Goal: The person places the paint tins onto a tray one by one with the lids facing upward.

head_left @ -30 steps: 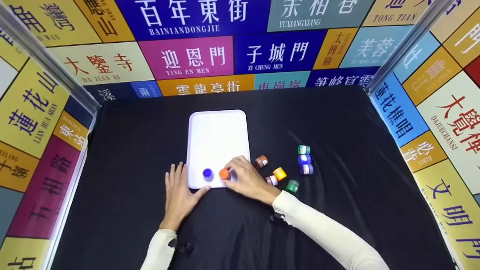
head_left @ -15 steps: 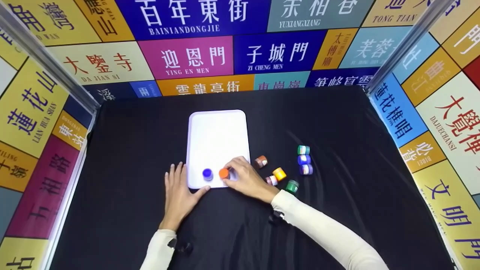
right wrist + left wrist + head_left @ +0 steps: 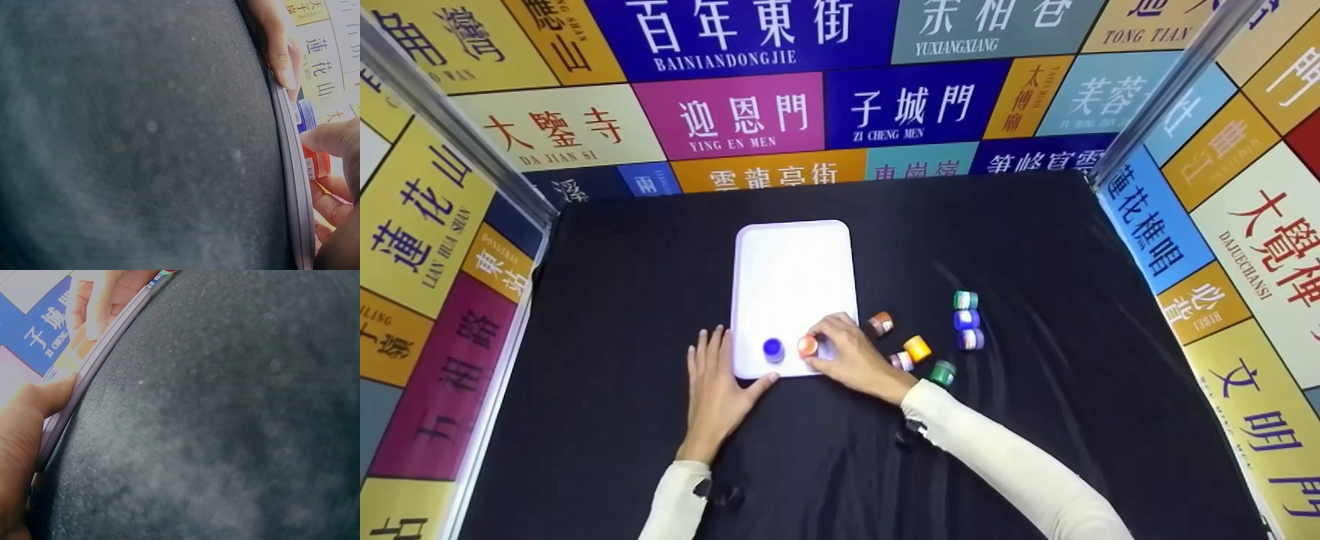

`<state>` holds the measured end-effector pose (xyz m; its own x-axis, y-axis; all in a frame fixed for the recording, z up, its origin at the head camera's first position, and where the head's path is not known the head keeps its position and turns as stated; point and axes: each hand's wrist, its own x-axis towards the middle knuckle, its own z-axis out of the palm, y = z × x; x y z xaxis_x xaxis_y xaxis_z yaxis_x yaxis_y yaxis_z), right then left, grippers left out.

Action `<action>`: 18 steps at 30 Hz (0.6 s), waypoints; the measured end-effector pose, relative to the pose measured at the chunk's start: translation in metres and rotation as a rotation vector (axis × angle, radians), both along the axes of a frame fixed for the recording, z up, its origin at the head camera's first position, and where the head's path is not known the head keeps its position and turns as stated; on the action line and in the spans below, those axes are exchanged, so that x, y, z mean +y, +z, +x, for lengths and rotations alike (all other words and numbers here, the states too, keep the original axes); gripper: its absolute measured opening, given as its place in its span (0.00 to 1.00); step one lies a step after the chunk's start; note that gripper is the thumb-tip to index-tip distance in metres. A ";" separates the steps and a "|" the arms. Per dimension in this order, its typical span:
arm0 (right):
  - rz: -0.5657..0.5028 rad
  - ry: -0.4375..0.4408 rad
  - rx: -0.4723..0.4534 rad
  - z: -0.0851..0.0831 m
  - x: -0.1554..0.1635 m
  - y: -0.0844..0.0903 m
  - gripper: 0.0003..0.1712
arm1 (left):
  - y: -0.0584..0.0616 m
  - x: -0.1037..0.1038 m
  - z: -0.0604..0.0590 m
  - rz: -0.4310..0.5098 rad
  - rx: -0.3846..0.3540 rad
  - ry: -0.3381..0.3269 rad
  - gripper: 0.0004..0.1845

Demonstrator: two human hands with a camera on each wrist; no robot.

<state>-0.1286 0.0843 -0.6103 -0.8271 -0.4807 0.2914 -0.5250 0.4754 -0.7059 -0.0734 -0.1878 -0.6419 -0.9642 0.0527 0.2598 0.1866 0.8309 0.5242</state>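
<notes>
My right hand [image 3: 851, 356] pinches an orange paint jar [image 3: 808, 346] between thumb and fingers, low on the white tray [image 3: 791, 277]. In the right wrist view the jar [image 3: 318, 163] shows a small label and a clear lid. Left of it on the tray stands a blue-purple paint jar [image 3: 773, 349]. My left hand [image 3: 718, 394] rests at the tray's lower left corner, its fingers straight along the left edge and its thumb at the front rim. In the left wrist view the left thumb [image 3: 56, 395] touches the rim.
Right of the tray lie a brown jar [image 3: 880, 324], a yellow jar [image 3: 917, 349], a dark red jar [image 3: 901, 361] and a green jar [image 3: 943, 373]. Farther right, a teal jar [image 3: 966, 300], a blue jar [image 3: 967, 320] and a purple jar [image 3: 971, 340] form a column on the black cloth [image 3: 1035, 420].
Both hands keep their places. The orange jar's top now looks paler and turned slightly in the right fingers; the whole head view has shifted a little.
</notes>
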 end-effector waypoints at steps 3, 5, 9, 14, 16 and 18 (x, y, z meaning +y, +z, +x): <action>0.028 0.016 0.005 0.000 0.002 -0.001 0.19 | 0.000 0.000 0.001 0.000 0.001 0.004 0.63; 0.050 0.028 0.011 0.000 0.004 0.000 0.21 | -0.001 0.000 0.002 0.000 0.000 0.006 0.63; 0.067 0.041 0.021 0.001 0.012 0.005 0.24 | -0.003 0.001 0.003 0.003 0.003 0.008 0.63; 0.059 0.034 0.026 0.001 0.026 0.015 0.28 | -0.002 0.001 0.001 0.002 0.023 0.001 0.62; 0.062 0.038 0.041 0.000 0.031 0.019 0.29 | -0.002 0.001 0.000 0.000 0.029 0.000 0.62; 0.070 0.048 0.063 -0.001 0.036 0.023 0.29 | -0.002 0.000 0.000 -0.003 0.034 0.002 0.63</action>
